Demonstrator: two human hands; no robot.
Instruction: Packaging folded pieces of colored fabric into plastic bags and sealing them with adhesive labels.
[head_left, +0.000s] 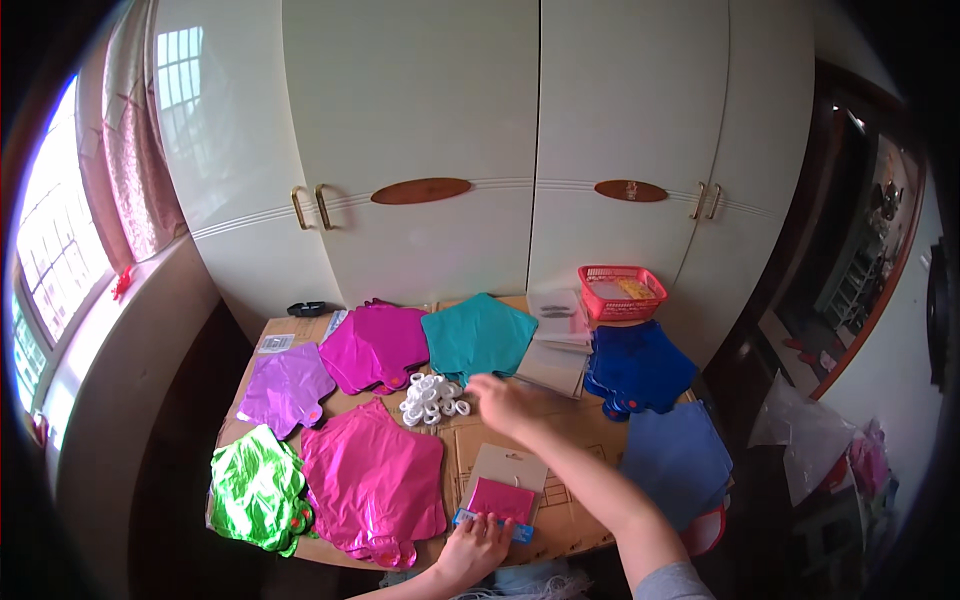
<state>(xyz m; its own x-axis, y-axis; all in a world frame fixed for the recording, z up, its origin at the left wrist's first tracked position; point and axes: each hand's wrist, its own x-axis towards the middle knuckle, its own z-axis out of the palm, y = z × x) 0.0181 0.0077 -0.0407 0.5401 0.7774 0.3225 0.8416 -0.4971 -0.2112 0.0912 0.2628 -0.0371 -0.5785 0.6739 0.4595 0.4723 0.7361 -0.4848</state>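
Note:
In front of me lies a pale backing card (512, 463) with a slot at its top. On it sits a folded pink foil piece (503, 497), crossed at its lower end by a blue strip (522, 534). My left hand (478, 545) lies on the strip, its fingers stretched out and slightly apart. Beyond the card, my right hand (499, 403) is at the right side of a pile of small white rings (428, 396). Its fingers are bent together; what is between them, if anything, is too small to make out.
Flat foil stacks surround the cardboard surface (470, 432): green (258, 487), pink (375, 480), lilac (285, 388), magenta (372, 345), teal (480, 335), dark blue (640, 368) and greyish blue (678, 462). Clear packets (555, 365) lie near a red basket (622, 293). Cabinets (420, 100) stand behind.

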